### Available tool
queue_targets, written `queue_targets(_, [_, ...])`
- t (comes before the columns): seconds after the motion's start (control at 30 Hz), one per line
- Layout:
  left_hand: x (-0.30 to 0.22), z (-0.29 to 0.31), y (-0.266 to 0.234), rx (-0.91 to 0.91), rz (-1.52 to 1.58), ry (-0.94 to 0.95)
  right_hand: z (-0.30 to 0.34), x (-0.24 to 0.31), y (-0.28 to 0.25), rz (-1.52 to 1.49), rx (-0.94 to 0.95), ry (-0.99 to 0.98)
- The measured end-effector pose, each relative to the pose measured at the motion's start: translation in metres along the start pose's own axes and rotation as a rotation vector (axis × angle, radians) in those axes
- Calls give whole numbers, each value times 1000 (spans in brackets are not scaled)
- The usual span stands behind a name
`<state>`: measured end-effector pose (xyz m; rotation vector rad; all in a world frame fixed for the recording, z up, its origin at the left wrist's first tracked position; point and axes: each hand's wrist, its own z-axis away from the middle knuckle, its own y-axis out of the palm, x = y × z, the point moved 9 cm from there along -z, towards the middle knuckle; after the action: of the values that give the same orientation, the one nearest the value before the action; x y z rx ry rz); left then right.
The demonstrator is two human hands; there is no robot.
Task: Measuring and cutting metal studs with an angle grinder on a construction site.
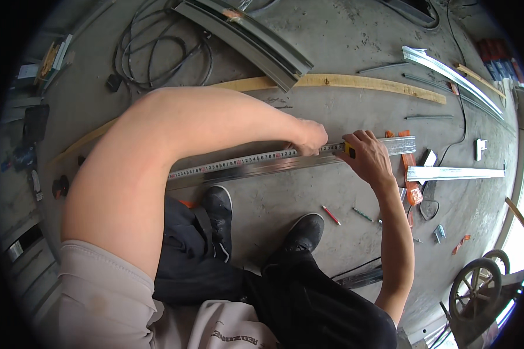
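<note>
A tape measure's white blade stretches along a shiny metal channel on the concrete floor. Its yellow and black case sits in my right hand, whose fingers curl over it near the channel's right part. My left hand reaches across from the left, its fingers closed at the blade just left of the case. The undersides of those fingers are hidden. My left arm covers the blade's far left stretch. A red pencil and a dark green stick lie nearer to me.
Beyond the channel lie a long wooden strip, grey metal profiles and a coiled black hose. At right are more metal profiles, orange strips and a wheeled thing. My shoes stand close to the channel.
</note>
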<state>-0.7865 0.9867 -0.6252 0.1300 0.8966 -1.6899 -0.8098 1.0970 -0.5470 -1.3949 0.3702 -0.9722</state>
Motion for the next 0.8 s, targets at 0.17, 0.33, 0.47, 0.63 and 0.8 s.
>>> queue_targets(0.17, [0, 15, -14, -32, 92, -6, 23, 46, -60, 154, -525, -141])
queue_targets(0.33, [4, 18, -13, -60, 134, -16, 109, 32, 37, -314, -129, 176])
queue_targets(0.47, [0, 21, -16, -81, 106, -7, 155, 40, 89, -227, -9, 121])
queue_targets(0.63, [25, 1, 5, -29, 173, -84, 158, 51, 96, -156, 55, 55])
queue_targets(0.8, [41, 107, 6, -101, 309, -258, 105, 96, 47, -706, -1, 123])
